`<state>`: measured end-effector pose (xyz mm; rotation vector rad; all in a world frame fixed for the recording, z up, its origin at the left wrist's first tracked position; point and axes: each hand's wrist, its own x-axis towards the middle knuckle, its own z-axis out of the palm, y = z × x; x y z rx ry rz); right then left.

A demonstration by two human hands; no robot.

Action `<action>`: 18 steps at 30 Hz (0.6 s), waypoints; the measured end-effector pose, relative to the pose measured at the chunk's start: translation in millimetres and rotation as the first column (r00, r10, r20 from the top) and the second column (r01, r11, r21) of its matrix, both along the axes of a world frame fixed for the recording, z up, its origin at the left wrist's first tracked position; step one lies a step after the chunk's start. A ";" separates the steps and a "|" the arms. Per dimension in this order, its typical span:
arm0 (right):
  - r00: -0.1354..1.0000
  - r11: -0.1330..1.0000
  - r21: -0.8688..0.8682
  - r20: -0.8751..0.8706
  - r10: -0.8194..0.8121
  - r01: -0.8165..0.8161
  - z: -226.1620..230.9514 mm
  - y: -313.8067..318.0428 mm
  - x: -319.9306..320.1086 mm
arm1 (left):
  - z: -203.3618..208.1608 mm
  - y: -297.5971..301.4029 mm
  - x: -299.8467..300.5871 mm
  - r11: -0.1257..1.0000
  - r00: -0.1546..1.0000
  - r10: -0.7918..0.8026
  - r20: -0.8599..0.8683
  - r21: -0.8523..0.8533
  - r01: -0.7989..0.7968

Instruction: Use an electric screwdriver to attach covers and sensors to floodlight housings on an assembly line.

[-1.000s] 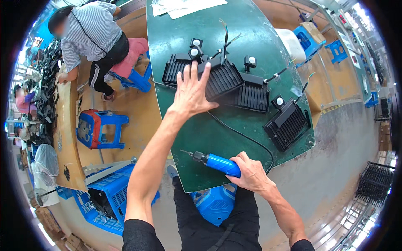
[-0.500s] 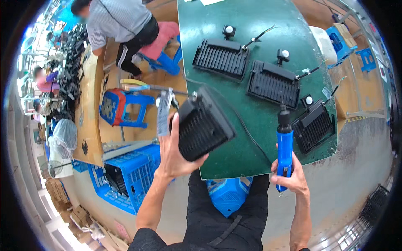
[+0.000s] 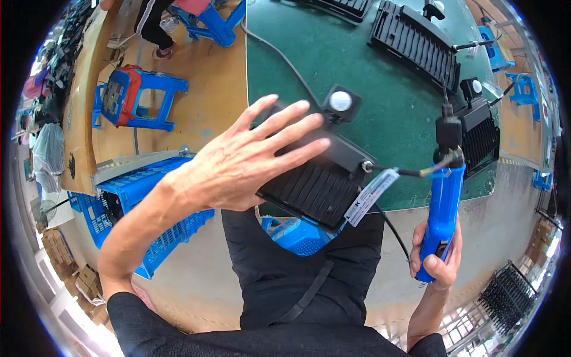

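Observation:
A black finned floodlight [image 3: 315,189] is at the near edge of the green table. It carries a sensor with a white dome [image 3: 341,101], a short cable and a white printed tag [image 3: 372,197]. My left hand [image 3: 244,156] lies over its left side, fingers spread and stretched out; the thumb is mostly hidden. Upright in my right hand [image 3: 437,253] is a blue electric screwdriver [image 3: 445,199], gripped low on its body. Its black head and bit point away from me, and the floodlight's cable end overlaps it in view.
More floodlights, one at the middle right [image 3: 416,44] and one at the right edge [image 3: 479,140], lie on the green table [image 3: 276,77]. A black cord [image 3: 392,229] hangs toward the screwdriver. At left stand a blue crate [image 3: 172,238] and a blue-and-red stool [image 3: 140,98], near another person's legs [image 3: 153,27].
The floodlight has come down from my raised left hand to the table's near edge, turned round. My left hand has spread over it. My right hand has shifted right with the screwdriver.

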<state>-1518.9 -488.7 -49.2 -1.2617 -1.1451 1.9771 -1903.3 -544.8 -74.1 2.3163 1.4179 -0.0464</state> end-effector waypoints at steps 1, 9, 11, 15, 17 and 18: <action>0.999 0.999 0.039 0.053 -0.005 0.003 -6.6 -5.0 6.4 | 3.3 -0.7 2.1 1.000 1.000 0.006 -0.004 0.004 -0.006; 0.989 0.986 0.162 0.148 0.013 -0.037 -46.4 -16.6 31.3 | -9.8 -51.4 21.2 0.914 0.909 0.399 0.123 0.020 -0.404; 0.986 0.985 0.144 0.153 0.073 -0.096 -49.4 -11.1 26.7 | -22.1 -63.6 21.0 0.897 0.878 0.436 0.197 -0.020 -0.441; 0.979 0.983 0.127 0.169 0.110 -0.132 -52.4 -12.0 12.6 | -27.9 -68.2 23.9 0.868 0.845 0.469 0.257 0.044 -0.495; 0.977 0.984 0.122 0.187 0.104 -0.128 -54.6 -15.0 6.7 | -31.2 -71.5 25.2 0.854 0.831 0.475 0.291 0.078 -0.515; 0.974 0.985 0.119 0.205 0.100 -0.127 -55.8 -16.2 4.0 | -31.9 -73.1 25.7 0.835 0.817 0.481 0.318 0.118 -0.537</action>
